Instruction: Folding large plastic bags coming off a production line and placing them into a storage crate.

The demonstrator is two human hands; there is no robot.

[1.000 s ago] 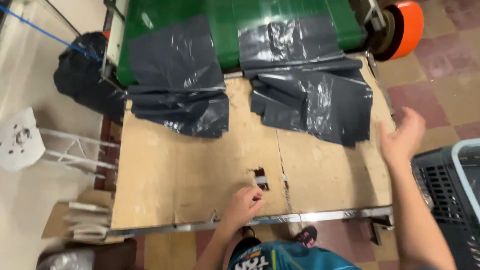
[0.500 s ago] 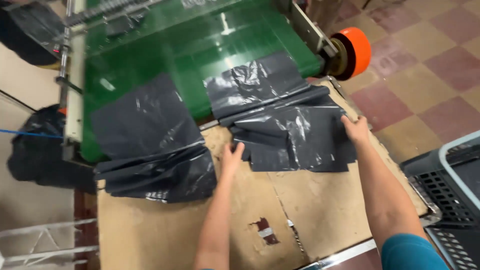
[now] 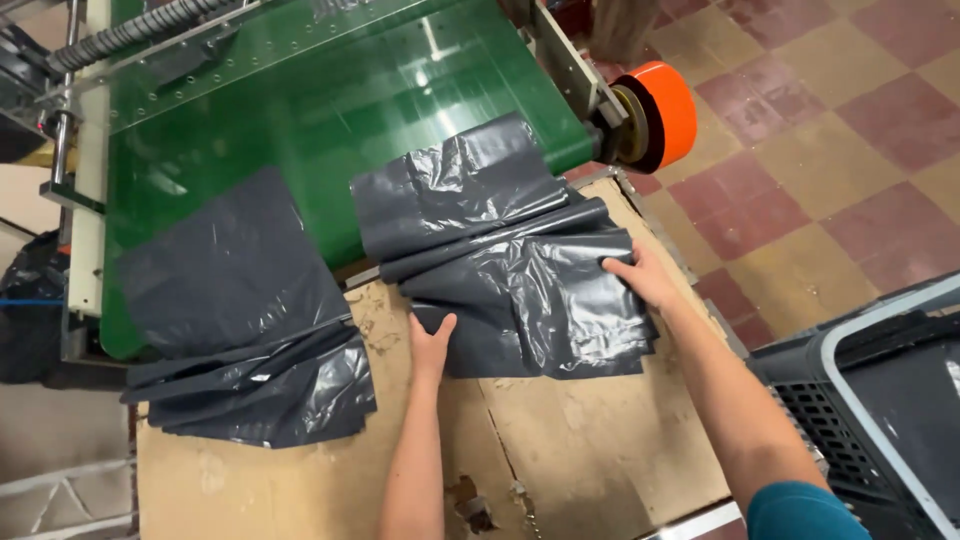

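Centrally: left hand (image 3: 432, 343), fingers extended flat, pressed on the lower left edge of a stack of dark grey plastic bags (image 3: 520, 285); nothing clasped. Right hand (image 3: 643, 280), fingers spread flat on the right edge of the same stack; whether the fingertips curl under the plastic cannot be told. Forearms enter from the bottom edge; the right sleeve, teal fabric, is cut off at the lower right corner.

Stack of dark grey plastic bags: middle of the frame, lower part lying on a worn brown cardboard sheet (image 3: 590, 440), upper part draped up onto a glossy green conveyor belt (image 3: 300, 110). Individual bags in the pile cannot be counted.

Second pile of dark grey plastic bags (image 3: 245, 330): left of the frame, apart from the first, likewise half on the belt and half on the cardboard.

Orange round roller end (image 3: 662, 115): upper right, at the belt's corner; its mounting partly hidden.

Dark plastic crate with pale rim (image 3: 880, 400): lower right, cut off by the frame; contents indistinct.

Red and tan tiled floor (image 3: 850, 150): right side.

Black bag-like mass (image 3: 30, 310): far left edge, mostly out of frame, hard to identify.
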